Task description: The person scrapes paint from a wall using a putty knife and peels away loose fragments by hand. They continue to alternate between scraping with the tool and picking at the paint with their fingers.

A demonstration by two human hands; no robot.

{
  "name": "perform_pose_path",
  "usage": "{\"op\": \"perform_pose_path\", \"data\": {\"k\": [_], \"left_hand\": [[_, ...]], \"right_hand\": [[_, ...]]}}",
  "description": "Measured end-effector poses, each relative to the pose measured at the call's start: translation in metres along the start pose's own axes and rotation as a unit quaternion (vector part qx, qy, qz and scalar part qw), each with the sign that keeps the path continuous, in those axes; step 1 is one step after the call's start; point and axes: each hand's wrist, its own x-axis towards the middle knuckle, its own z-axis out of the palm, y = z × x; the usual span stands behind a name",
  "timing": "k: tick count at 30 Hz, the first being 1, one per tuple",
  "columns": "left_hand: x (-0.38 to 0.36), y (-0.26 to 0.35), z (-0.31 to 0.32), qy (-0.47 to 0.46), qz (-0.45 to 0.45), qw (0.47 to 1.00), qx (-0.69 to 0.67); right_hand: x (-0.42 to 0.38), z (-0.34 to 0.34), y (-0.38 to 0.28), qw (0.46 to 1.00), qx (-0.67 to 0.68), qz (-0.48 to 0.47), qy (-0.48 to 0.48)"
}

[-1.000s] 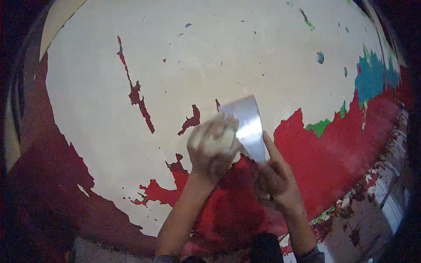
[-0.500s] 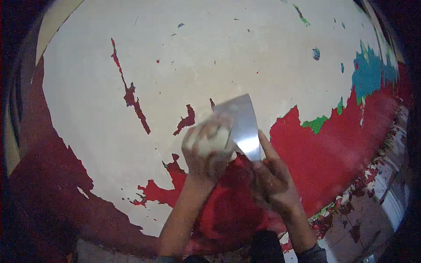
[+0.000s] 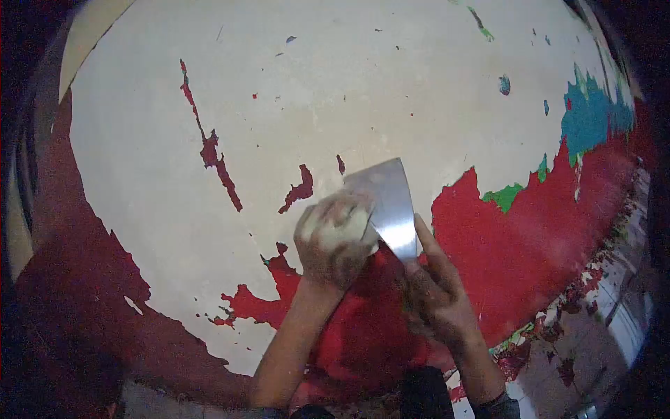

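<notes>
My right hand (image 3: pixel 436 300) is wrapped round the lower end of a wide metal scraper (image 3: pixel 392 202), its index finger stretched along the blade's edge. The scraper's handle is hidden in the grip. The bright blade points up and away from me. My left hand (image 3: pixel 333 241) is closed at the blade's left side, with something pale showing at its fingers; blur hides what it is. Both hands are in front of a large curved surface (image 3: pixel 279 126), cream where the coating is gone. Red paint (image 3: pixel 516 251) with ragged edges covers its lower part.
Blue paint (image 3: pixel 586 115) and a green patch (image 3: pixel 504 197) remain at the right. Narrow dark-red strips (image 3: pixel 209 150) mark the cream area. Peeled paint flakes (image 3: pixel 513 356) lie on the floor at the lower right.
The scraper and both hands sit slightly lower and further right in view. The left hand stays closed beside the blade, and the right hand keeps its grip. The paint looks the same.
</notes>
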Motion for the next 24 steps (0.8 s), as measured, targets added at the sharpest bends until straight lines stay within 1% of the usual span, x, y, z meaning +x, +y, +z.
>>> {"op": "perform_pose_path", "data": {"k": [2, 5, 8, 11, 14, 17, 20, 23, 24], "left_hand": [[0.004, -0.006, 0.001, 0.004, 0.018, 1.000, -0.011], [-0.003, 0.000, 0.000, -0.002, -0.012, 1.000, -0.010], [0.004, -0.007, 0.000, 0.001, 0.016, 1.000, -0.006], [-0.005, -0.003, 0.003, 0.019, 0.001, 0.999, -0.030], [0.003, -0.009, 0.003, 0.018, 0.023, 1.000, -0.008], [-0.001, -0.002, 0.000, 0.009, 0.005, 0.999, -0.034], [0.006, -0.008, 0.002, 0.013, 0.032, 0.999, -0.012], [-0.001, -0.004, 0.005, 0.026, 0.019, 0.999, 0.005], [0.002, -0.006, 0.004, 0.023, 0.021, 1.000, 0.000]], "right_hand": [[0.003, -0.001, -0.002, 1.000, 0.008, -0.011, -0.011], [0.000, 0.000, 0.003, 1.000, -0.006, -0.005, 0.007], [0.009, -0.003, 0.006, 0.999, -0.024, -0.046, -0.010], [-0.004, 0.003, -0.005, 1.000, 0.015, 0.010, -0.002], [0.008, -0.003, 0.009, 1.000, -0.008, -0.022, -0.018], [-0.002, 0.006, -0.006, 1.000, 0.018, 0.012, 0.009], [0.007, -0.001, 0.002, 1.000, 0.002, 0.005, -0.022], [0.003, -0.001, 0.010, 0.999, 0.020, -0.031, -0.019], [0.007, -0.002, 0.010, 0.999, 0.006, -0.036, -0.025]]}}
